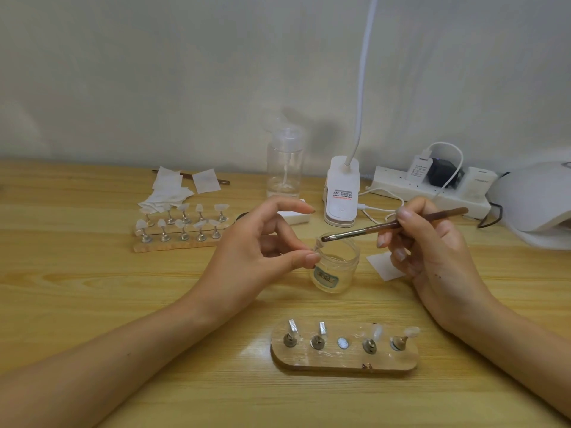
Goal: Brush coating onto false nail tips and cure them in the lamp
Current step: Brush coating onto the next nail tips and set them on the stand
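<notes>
Head view. Table (92, 288): pale wood-grain top. Left hand (262, 242) pinches one small translucent nail tip (318, 244) between thumb and a curled finger, with the index finger held straight above. The tip sits over the mouth of a small clear round jar (336, 267) with a bluish label, at mid-table. Right hand (432, 242) grips a slim brown-handled brush (392, 225) pen-fashion. The dark flat bristle end is at the tip; I cannot tell whether they touch. Toward the near edge lies a rounded oblong wooden holder (344, 359) with four metal stands, each carrying a pale tip, and a bare round disc between them. Left of centre, toward the far edge, a second wooden block (182, 239) holds two rows of tips on metal stems. Behind it lie white square wipes (167, 189). The smooth white domed curing lamp (537, 199) is at the right edge. Along the far edge stand a clear cylindrical pump bottle (284, 162), a white clip lamp (341, 193) and a white power strip (432, 189).
</notes>
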The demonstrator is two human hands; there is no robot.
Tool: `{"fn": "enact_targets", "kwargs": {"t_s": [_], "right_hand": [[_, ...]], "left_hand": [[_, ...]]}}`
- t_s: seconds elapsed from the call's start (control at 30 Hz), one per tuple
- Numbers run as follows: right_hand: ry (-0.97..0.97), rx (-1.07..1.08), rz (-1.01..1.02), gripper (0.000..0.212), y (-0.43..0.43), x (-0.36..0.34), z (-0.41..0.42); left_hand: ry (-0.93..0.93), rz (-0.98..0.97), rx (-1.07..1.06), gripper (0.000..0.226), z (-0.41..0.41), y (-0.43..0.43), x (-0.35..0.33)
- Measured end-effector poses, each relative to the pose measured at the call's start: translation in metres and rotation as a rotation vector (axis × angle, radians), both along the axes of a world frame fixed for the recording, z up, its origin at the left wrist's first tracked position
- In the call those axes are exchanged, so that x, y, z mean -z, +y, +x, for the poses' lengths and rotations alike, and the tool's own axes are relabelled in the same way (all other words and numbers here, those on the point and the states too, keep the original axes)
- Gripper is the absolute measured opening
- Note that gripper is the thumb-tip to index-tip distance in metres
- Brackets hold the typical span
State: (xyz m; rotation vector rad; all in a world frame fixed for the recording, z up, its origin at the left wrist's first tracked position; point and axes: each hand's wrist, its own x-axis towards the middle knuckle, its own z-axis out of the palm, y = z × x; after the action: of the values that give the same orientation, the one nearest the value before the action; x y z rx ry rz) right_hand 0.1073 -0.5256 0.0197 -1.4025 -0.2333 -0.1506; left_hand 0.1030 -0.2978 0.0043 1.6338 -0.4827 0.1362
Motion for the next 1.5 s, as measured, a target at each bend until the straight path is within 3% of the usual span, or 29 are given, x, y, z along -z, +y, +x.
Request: {"fn": "enact_targets", "kwargs": {"t_s": [0.8, 1.5], "right_hand": [[0.036, 0.035, -0.018, 0.02, 0.0, 0.0013, 0.0018], [0.054, -0.076, 0.013, 0.02, -0.0031, 0.003, 0.0026]], "left_hand": [[-0.068, 0.088, -0.062, 0.049, -0.0012, -0.002, -0.0017], [-0.1, 0.129, -0.069, 0.047, -0.0021, -0.0007, 0.0002]]}}
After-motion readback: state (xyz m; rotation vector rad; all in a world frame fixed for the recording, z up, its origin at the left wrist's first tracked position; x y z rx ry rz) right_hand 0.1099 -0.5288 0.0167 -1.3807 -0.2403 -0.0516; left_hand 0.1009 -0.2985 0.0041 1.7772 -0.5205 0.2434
